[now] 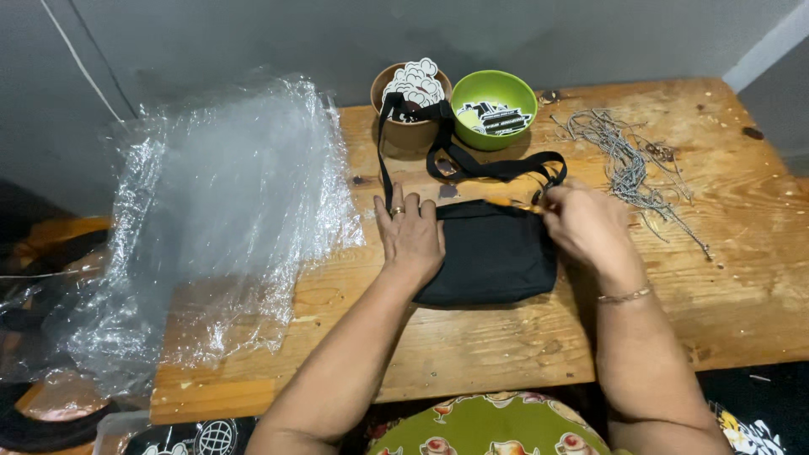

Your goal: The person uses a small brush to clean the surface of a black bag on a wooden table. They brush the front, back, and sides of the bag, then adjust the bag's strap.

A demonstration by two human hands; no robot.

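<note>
A small black fabric bag (497,253) lies on the wooden table (742,278), its black strap (472,164) looping toward the bowls at the back. My left hand (410,233) rests flat on the bag's left end, fingers together, a ring on one finger. My right hand (586,223) is at the bag's top right corner, fingers pinched on a small orange piece by the zipper (522,204). A thin bracelet sits on that wrist.
A brown bowl (406,128) and a green bowl (495,109) holding printed stickers stand at the back. A heap of grey ball chains (624,156) lies to the right. Crumpled clear plastic wrap (211,219) covers the table's left side.
</note>
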